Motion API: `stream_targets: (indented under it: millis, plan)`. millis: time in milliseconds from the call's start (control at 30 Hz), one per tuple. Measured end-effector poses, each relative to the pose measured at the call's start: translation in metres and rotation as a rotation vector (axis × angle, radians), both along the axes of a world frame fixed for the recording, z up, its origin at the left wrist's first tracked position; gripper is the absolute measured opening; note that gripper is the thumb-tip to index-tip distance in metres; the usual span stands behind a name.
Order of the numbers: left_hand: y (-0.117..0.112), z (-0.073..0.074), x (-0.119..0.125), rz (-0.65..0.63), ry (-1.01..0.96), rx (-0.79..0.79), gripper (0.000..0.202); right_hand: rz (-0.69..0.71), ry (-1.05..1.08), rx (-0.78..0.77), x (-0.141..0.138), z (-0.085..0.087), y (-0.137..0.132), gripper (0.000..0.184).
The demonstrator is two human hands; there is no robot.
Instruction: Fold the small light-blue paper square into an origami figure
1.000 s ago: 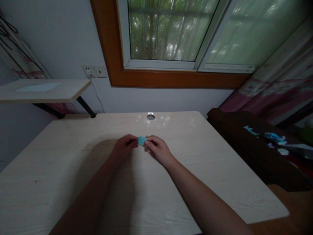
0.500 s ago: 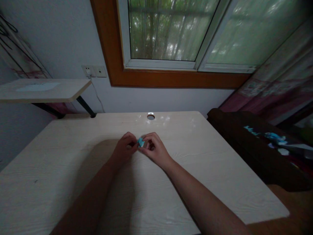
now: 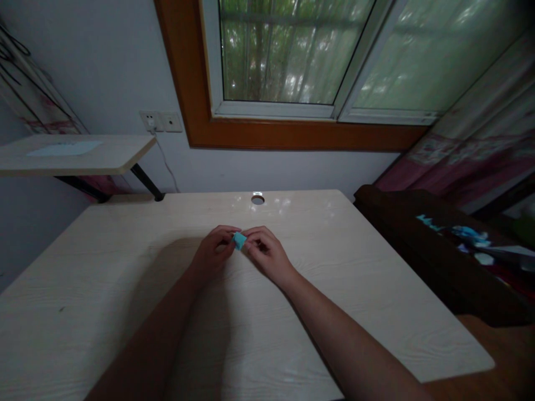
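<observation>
A small folded piece of teal paper (image 3: 239, 240) is held just above the middle of a pale wooden table (image 3: 125, 278). My left hand (image 3: 213, 252) pinches its left side with curled fingers. My right hand (image 3: 266, 253) pinches its right side, fingers curled too. Most of the paper is hidden between the fingertips; only a small teal corner shows.
A round cable hole (image 3: 258, 199) lies near the table's far edge. A lighter shelf (image 3: 83, 156) stands at the back left under a wall socket (image 3: 161, 121). A dark wooden bed frame (image 3: 438, 250) with a pink curtain runs along the right. A window is behind.
Both hands kept working the teal paper in the same spot. The fingers closed in over it half a second ago, and now a corner shows again, slightly left of before.
</observation>
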State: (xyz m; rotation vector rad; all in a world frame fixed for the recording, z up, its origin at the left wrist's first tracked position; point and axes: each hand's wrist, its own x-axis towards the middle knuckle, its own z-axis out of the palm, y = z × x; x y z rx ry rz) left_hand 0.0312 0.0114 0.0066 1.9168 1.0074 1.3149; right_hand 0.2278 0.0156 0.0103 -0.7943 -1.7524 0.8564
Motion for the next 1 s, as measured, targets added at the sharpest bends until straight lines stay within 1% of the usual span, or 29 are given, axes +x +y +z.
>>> stream_targets:
  millis: [100,200,267,333,433,567,633,800,900,1000]
  plan:
    - [-0.002,0.004,0.001,-0.009,0.029,-0.012,0.008,-0.009,0.009,-0.036,0.000,-0.002,0.000,0.009]
    - [-0.004,0.008,0.002,-0.006,0.070,0.005,0.012,-0.030,0.024,-0.139,-0.001,-0.006,0.000,0.015]
    - [-0.003,0.008,0.002,-0.003,0.109,0.032,0.014,-0.040,0.023,-0.208,-0.002,-0.009,0.000,0.020]
    - [-0.002,0.006,0.002,-0.010,0.137,0.074,0.013,-0.043,0.016,-0.246,-0.002,-0.011,0.000,0.023]
    - [-0.001,0.003,0.002,-0.009,0.156,0.152,0.010,-0.053,0.022,-0.231,-0.002,-0.011,0.001,0.022]
    - [-0.001,0.001,0.003,0.040,0.191,0.230,0.009,-0.100,0.007,-0.119,-0.001,-0.009,0.003,0.018]
    - [-0.002,0.001,0.002,0.073,0.210,0.245,0.009,-0.106,-0.010,-0.090,-0.001,-0.008,0.004,0.016]
    - [-0.002,-0.002,-0.001,0.118,0.241,0.262,0.009,-0.092,0.006,-0.143,0.000,-0.010,0.005,0.015]
    - [-0.003,-0.002,-0.002,0.120,0.224,0.253,0.002,-0.061,0.029,-0.208,0.000,-0.010,0.003,0.015]
    - [-0.003,-0.002,0.000,0.080,0.191,0.246,0.014,-0.018,0.058,-0.237,0.000,-0.009,0.001,0.014]
